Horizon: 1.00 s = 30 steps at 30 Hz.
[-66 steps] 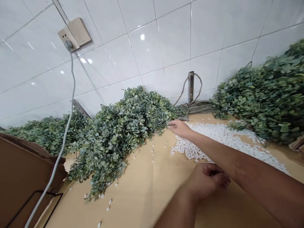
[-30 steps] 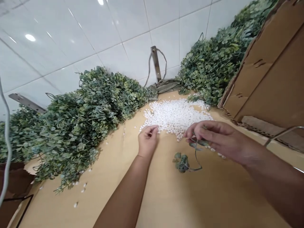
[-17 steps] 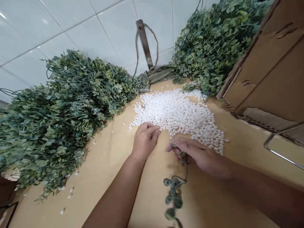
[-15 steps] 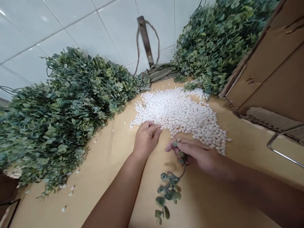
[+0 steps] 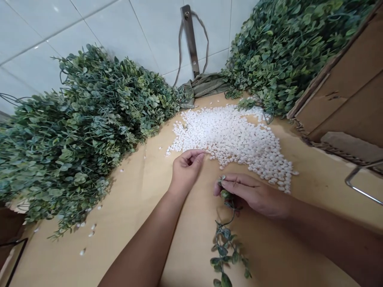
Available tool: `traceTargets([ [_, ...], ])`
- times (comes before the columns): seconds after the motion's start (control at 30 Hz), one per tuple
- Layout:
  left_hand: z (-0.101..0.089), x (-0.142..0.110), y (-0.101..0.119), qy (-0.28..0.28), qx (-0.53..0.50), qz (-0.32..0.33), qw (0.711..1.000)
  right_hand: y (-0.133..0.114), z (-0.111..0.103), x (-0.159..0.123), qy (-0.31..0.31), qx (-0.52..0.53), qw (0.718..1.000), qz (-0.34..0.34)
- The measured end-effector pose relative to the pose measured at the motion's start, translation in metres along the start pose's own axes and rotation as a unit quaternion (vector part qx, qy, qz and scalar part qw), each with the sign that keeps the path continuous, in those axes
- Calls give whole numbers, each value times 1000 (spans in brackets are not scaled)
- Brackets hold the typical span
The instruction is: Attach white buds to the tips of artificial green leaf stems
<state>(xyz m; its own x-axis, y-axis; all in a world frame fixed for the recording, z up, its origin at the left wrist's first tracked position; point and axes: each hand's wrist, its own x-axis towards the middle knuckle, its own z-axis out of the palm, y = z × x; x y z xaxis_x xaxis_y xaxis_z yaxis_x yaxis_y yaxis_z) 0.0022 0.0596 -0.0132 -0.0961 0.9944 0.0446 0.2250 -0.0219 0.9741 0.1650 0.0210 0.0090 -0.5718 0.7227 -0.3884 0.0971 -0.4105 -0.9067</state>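
Observation:
My right hand pinches a sprig of artificial leaves. Its thin stem curls down from my fingers, and the leafy end hangs toward the bottom of the view. My left hand is closed in a pinch at the near edge of a spread pile of small white plastic pieces. Whatever sits between its thumb and forefinger is too small to make out. Both hands are apart from each other, with the pile just beyond them.
Heaps of artificial foliage lie at the left and back right. A cardboard box stands at the right, near a bent metal rod. A metal bracket rises against the tiled wall. Stray white pieces dot the tan tabletop.
My right hand reached to the left foliage heap and came back with the sprig in it. My left hand moved to the edge of the white pieces. The view swung right and down.

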Motion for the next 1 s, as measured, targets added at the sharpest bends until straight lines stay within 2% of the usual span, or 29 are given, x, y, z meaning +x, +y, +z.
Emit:
traceTargets([
  [0.13,3,-10,12,-72,-157,-98,980,4,-6,5,30,-24,999,-20],
  [0.23,5,-14,16,-137,-192,-141,961,6,-8,6,49,-24,998,-28],
  [0.33,5,-14,17,-171,-217,-180,944,6,-9,6,61,-43,996,-42],
  [0.47,2,-13,15,-198,-239,-204,928,6,-11,9,59,-82,991,-83],
  [0.63,-2,-12,15,-267,-217,-192,919,5,-13,9,51,-97,988,-109],
  [0.8,-1,-12,15,-276,-189,-178,925,6,-14,7,47,-101,990,-89],
  [1.0,0,-10,16,-229,-203,-190,933,4,-13,7,43,-97,993,-60],
])
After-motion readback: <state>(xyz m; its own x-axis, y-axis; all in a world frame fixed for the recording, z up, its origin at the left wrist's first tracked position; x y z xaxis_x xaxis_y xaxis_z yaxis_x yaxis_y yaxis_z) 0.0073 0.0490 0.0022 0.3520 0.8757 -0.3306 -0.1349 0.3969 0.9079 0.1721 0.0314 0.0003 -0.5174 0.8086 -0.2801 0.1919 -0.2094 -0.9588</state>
